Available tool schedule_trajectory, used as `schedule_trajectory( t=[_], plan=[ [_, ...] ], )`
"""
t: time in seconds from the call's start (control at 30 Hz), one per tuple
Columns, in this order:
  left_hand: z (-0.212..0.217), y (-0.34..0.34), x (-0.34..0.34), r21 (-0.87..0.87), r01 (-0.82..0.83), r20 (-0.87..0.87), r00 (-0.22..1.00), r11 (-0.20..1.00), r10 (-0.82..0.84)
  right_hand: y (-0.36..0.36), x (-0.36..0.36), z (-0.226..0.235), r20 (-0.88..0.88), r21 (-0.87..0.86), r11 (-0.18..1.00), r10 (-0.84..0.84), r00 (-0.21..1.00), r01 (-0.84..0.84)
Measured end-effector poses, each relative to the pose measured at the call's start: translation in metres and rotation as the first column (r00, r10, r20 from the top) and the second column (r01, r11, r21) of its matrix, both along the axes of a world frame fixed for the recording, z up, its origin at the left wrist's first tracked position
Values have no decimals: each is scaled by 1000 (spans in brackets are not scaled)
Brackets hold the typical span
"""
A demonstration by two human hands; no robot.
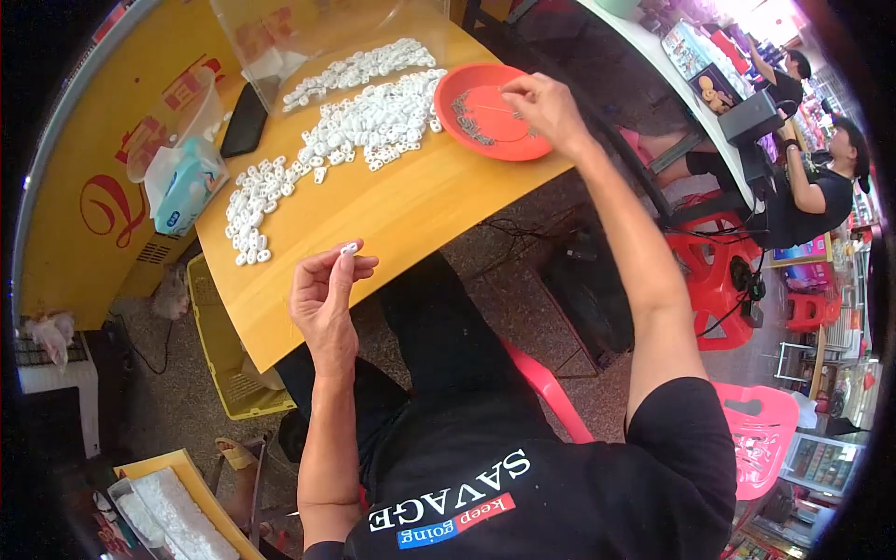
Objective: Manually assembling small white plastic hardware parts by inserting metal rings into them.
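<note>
**White pieces (381,110) by the heap, one of them in hand**

Red plastic marks one end of the work: we see a dish (521,153) at the right of the wooden table (383,205), with small grey metal parts (478,131) scattered across its bottom. Our right hand (551,114) is over it, thumb and forefinger drawn close together; whether they pinch a part or nothing, we cannot tell.

Our left hand (325,299) is in front of the table's near edge, pinching a single white piece (349,249) between thumb and fingers. We cannot make out whether any metal is fitted to it.

As for progress, we judge that we are midway through handling one piece, with the two hands well apart. A large heap lies loose beside the dish, a separate band (359,68) of similar pieces lies behind it, near the clear panel (327,33), and a thinner trail (250,207) curves toward the table's left side. Which of these are finished and which are untouched, we cannot say at this size. Plenty of grey parts remain in the dish, so the supply looks far from used up.

Beyond the trail, a black phone (245,121) and a blue tissue pack (189,187) lie toward the left edge.
</note>
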State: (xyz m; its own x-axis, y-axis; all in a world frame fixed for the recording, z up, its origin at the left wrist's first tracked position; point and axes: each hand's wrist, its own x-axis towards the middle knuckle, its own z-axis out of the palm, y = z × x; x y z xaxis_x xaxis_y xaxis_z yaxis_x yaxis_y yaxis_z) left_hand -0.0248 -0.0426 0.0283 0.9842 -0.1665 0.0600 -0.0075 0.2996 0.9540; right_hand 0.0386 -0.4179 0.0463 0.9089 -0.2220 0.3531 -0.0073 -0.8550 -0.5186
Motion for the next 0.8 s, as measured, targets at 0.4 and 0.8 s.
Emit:
schedule_trajectory(
  t=[0.4,0.8],
  plan=[
    [-6,8,4,50,4,-36,999,999,-3,-32,30,-1,-244,-459,866,91,966,-197],
    [-5,14,1,-104,29,-112,993,994,-41,-12,38,6,-160,-434,890,73,984,-136]
  ],
)
